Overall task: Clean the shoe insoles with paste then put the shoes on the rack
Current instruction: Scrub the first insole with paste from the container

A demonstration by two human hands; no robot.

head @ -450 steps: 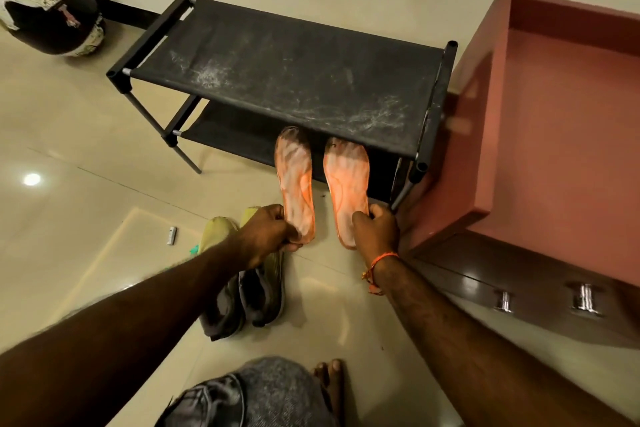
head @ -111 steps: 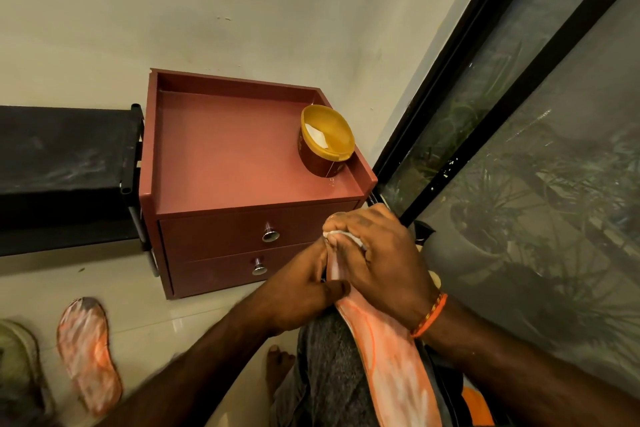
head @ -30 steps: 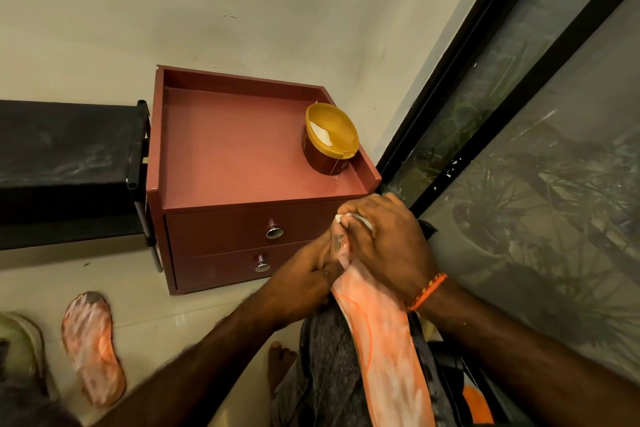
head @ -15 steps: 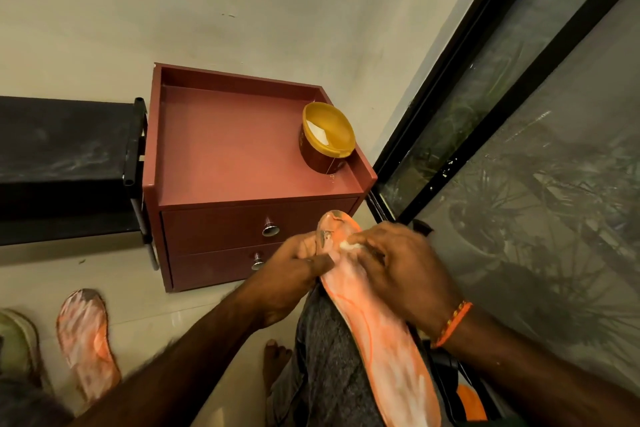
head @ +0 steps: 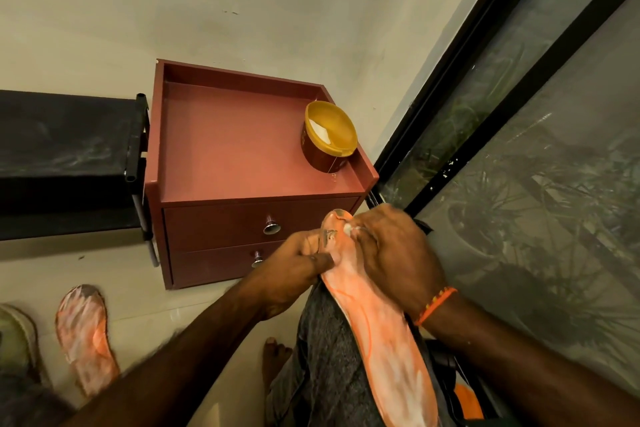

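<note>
An orange insole (head: 377, 340) smeared with white paste lies along my right thigh, toe end pointing up. My left hand (head: 294, 260) pinches its left edge near the toe. My right hand (head: 394, 256) grips a small white wad (head: 347, 228) and presses it on the insole's toe end. An open yellow tub of white paste (head: 330, 140) stands tilted on the red drawer unit (head: 228, 156). The second orange insole (head: 85, 336) lies on the floor at the lower left, beside a yellowish shoe (head: 15, 340). The black shoe rack (head: 65, 152) stands left of the drawer unit.
A dark glass door with a black frame (head: 485, 55) fills the right side. The pale wall runs behind the drawer unit and rack. My bare foot (head: 275, 354) rests on the beige floor tiles. An orange object (head: 467, 402) shows at the lower right.
Over the last second my right hand slid back down off the toe end, so the insole's tip now shows. My left hand keeps its pinch on the edge.
</note>
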